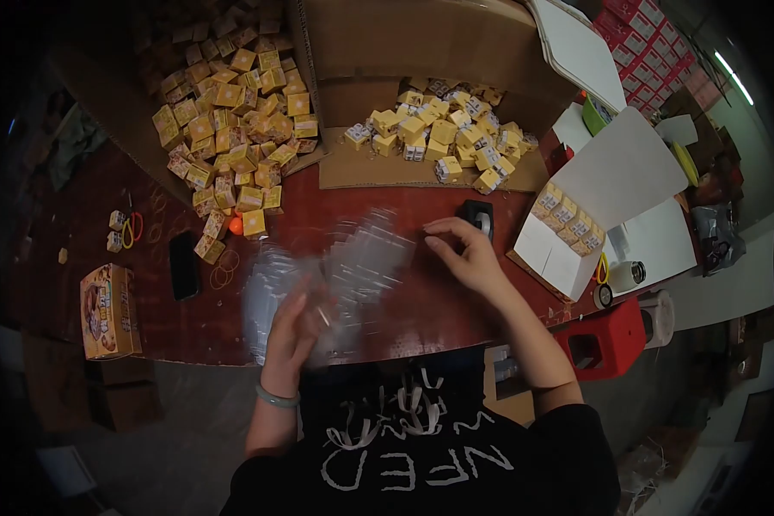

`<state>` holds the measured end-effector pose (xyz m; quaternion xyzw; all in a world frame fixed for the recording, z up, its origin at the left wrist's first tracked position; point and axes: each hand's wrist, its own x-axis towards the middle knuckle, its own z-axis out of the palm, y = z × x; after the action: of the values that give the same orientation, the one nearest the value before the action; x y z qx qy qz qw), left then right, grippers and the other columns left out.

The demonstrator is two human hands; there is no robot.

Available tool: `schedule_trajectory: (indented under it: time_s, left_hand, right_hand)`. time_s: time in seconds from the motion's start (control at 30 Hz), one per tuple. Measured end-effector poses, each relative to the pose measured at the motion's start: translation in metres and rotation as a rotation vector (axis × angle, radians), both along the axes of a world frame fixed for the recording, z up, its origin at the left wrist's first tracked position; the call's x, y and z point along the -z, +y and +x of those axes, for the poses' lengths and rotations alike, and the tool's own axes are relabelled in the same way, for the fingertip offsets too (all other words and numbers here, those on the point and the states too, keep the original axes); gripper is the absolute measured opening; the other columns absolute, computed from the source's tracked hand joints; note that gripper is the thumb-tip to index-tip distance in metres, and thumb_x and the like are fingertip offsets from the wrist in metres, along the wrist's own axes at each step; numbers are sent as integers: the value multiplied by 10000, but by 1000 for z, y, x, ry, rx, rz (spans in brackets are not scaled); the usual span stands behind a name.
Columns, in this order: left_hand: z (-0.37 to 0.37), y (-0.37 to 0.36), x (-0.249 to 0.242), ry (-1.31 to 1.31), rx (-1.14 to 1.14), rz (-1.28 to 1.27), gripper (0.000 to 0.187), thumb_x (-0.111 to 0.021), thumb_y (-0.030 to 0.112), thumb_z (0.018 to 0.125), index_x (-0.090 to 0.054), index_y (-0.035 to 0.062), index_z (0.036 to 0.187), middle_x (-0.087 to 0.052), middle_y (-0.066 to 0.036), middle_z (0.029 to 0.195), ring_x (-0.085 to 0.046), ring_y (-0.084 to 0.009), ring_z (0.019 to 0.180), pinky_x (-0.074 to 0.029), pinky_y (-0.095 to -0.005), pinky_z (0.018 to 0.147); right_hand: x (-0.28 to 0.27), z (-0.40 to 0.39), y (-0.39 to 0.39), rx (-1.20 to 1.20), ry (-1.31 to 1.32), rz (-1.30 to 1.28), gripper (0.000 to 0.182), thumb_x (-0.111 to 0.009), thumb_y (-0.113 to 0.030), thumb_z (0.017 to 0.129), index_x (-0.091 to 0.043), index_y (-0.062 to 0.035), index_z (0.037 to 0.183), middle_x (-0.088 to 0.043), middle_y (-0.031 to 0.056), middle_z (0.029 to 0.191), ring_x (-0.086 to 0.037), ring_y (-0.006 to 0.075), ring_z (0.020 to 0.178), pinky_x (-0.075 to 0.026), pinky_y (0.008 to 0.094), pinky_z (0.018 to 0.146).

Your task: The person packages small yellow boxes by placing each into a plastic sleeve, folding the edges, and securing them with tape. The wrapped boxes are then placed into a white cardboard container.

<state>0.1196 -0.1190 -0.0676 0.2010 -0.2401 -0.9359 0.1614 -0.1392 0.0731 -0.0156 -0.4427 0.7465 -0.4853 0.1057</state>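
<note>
Hovering over the near half of the dark red table [456, 322] are two bare hands; the left hand [294, 322] has its fingers bent, with blurry clear plastic right by them, and I cannot tell if it has hold of any; a pale bangle [278, 397] sits on that wrist; the right hand [463, 251] is partly open, with its thumb and first finger bent and a gap between them, and nothing shows in its grip; between the hands lies a fanned pile of clear plastic bags [371, 256], and more bags [265, 297] lie just past the left hand; a black phone [183, 265] lies farther left, with rubber bands [224, 269] and an orange ball [236, 225] near it; beyond are yellow-handled scissors [132, 229] and a printed box [109, 311] at the table's left end; behind the right hand is a black thing [478, 217], and to its right an open white box [645, 159] holds a row of little boxes [569, 218]; at the back, many small yellow boxes [224, 116] spill from a big cardboard box [112, 77], and yellow and white boxes [443, 131] lie heaped in another one on the right
</note>
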Motion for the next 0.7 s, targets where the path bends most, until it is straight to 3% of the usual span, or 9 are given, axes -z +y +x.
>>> schedule_trajectory:
  time_s: [0.03, 0.13, 0.2, 0.23, 0.33, 0.43, 0.57, 0.7]
  left_hand:
    - [8, -5, 12, 111, 56, 189, 525, -627, 228, 916, -456, 79, 1390, -588, -98, 1219, -585, -280, 1096, -453, -428, 968]
    - [17, -5, 26, 198, 0, 124, 548, -654, 149, 881, -453, 92, 1388, -583, -82, 1234, -568, -263, 1113, -445, -418, 966]
    - [18, 0, 10, 93, -138, -88, 580, -670, 82, 850, -440, 95, 1381, -576, -88, 1229, -565, -249, 1106, -453, -400, 955]
    - [18, 1, 2, 36, -211, -198, 599, -678, 49, 834, -433, 96, 1378, -572, -91, 1227, -564, -243, 1102, -457, -391, 950]
    - [13, -6, -3, 27, -316, -469, 637, -684, -53, 794, -415, 89, 1353, -560, -104, 1215, -576, -226, 1061, -469, -351, 928]
    - [15, -11, -5, 2, -336, -502, 636, -673, -103, 782, -407, 80, 1330, -552, -114, 1193, -577, -218, 1044, -477, -318, 907]
    - [25, -10, -6, -19, -331, -541, 658, -677, -103, 783, -382, 77, 1343, -538, -112, 1194, -571, -218, 1059, -484, -320, 900]
    - [38, -3, -6, -64, -338, -528, 678, -672, -111, 778, -358, 77, 1348, -527, -113, 1190, -565, -212, 1065, -484, -322, 907]
  right_hand:
    - [-1, -12, 0, -17, 30, 15, 187, -687, -87, 883, -662, -18, 1055, -662, 91, 1023, -642, 178, 871, -485, 266, 715]
    - [-9, -35, -3, -48, 79, 78, 200, -704, -107, 875, -666, -20, 1050, -675, 92, 1003, -645, 181, 851, -474, 268, 693]
    - [-21, -35, -8, -56, 46, 160, 209, -713, -108, 867, -666, -16, 1048, -677, 99, 992, -647, 181, 844, -481, 272, 706]
    - [-13, -33, -14, -56, -126, 36, 216, -724, -105, 855, -668, -7, 1039, -678, 113, 965, -649, 181, 840, -492, 281, 728]
    - [-5, -18, -36, -119, -41, 24, 207, -724, -92, 849, -671, -1, 1027, -683, 112, 958, -650, 178, 853, -503, 292, 752]
    - [28, -4, -65, -168, -169, 85, 191, -718, -82, 848, -674, 1, 1015, -687, 102, 954, -651, 181, 862, -507, 293, 761]
    - [48, 16, -109, -266, -156, -31, 184, -714, -85, 849, -674, -9, 1011, -687, 122, 952, -654, 189, 859, -514, 311, 770]
    - [71, 30, -198, -224, -143, -130, 275, -724, -70, 814, -607, -12, 1056, -651, 150, 1021, -634, 273, 958, -515, 357, 807]
